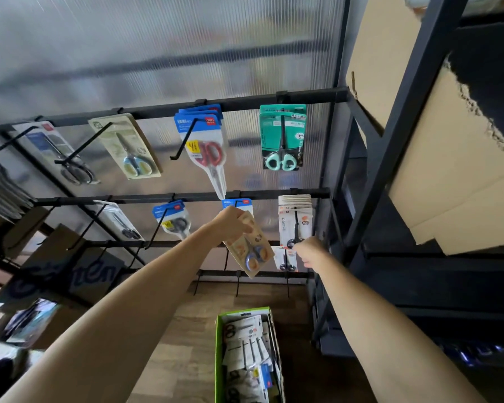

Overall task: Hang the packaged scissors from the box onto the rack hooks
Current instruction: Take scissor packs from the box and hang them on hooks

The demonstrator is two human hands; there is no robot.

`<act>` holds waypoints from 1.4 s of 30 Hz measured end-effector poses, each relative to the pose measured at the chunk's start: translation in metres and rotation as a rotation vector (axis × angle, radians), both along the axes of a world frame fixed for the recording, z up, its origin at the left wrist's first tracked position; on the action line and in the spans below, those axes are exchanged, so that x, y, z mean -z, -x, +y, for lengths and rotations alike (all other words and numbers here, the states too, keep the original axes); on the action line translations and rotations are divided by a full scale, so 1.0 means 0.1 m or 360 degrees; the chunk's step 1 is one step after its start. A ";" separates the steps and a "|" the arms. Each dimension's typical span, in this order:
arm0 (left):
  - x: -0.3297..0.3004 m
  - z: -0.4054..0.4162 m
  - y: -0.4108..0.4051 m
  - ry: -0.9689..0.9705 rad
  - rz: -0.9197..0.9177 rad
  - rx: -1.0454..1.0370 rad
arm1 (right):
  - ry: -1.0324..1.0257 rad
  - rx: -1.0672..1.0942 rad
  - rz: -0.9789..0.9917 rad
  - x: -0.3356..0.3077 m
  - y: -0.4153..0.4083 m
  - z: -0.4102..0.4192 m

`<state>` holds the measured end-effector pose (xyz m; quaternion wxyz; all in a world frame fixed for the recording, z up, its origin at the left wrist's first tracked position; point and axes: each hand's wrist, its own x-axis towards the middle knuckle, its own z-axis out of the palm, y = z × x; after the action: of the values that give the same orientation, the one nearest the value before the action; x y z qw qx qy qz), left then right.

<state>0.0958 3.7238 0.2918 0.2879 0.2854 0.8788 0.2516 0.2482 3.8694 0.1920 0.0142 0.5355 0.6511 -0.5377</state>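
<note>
Near the middle of the frame, a little below centre, the person's left hand (230, 225) gripped the top of a beige-carded pack of scissors (249, 248) with blue and orange handles, fingers curled over its upper edge. The pack hung tilted, its lower end toward the bottom right, in front of the lower bars of the black rack (186, 196). Just right of it, the right hand (309, 251) was raised close to a stack of white-and-orange packs (295, 219) on a hook at the rack's right end; its fingers looked curled, but I could not tell whether they held anything.

On the top bar, across the upper half of the frame, hung a teal pack (282, 138), a blue pack with red-handled scissors (205, 146), a pale green pack (128, 149) and a grey one (58, 152) at far left. At the bottom centre, the green box (220, 359) stood on the wooden floor (172, 359), full of more packaged scissors. Brown cardboard cartons (448, 170) sat on the dark shelving at the right edge.
</note>
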 end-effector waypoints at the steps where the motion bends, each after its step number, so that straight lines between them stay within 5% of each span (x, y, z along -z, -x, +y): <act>1: -0.01 -0.05 -0.01 -0.0022 -0.0016 -0.0012 | 0.0107 -0.0028 0.0055 0.00 -0.02 -0.06; 7: -0.10 -0.36 -0.05 -0.0135 -0.0122 -0.0091 | 0.0441 -0.0402 0.0385 -0.09 -0.09 -0.43; 19: -0.36 -0.81 0.01 -0.0422 0.0038 -0.0128 | 0.0425 -0.0579 0.0706 -0.43 -0.06 -0.91; 31: -0.87 -1.80 0.93 -0.0662 0.0341 -0.0192 | -0.0156 -0.0544 0.0906 -1.09 0.67 -1.80; 42: -1.05 -2.74 1.85 -0.0415 0.0556 -0.0308 | 0.0025 -0.0215 0.1336 -1.43 1.43 -2.64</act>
<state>-0.0897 3.4496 0.3970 0.0669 0.2739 0.8986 0.3361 0.1057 3.6050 0.3347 -0.2130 0.2261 0.6299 -0.7119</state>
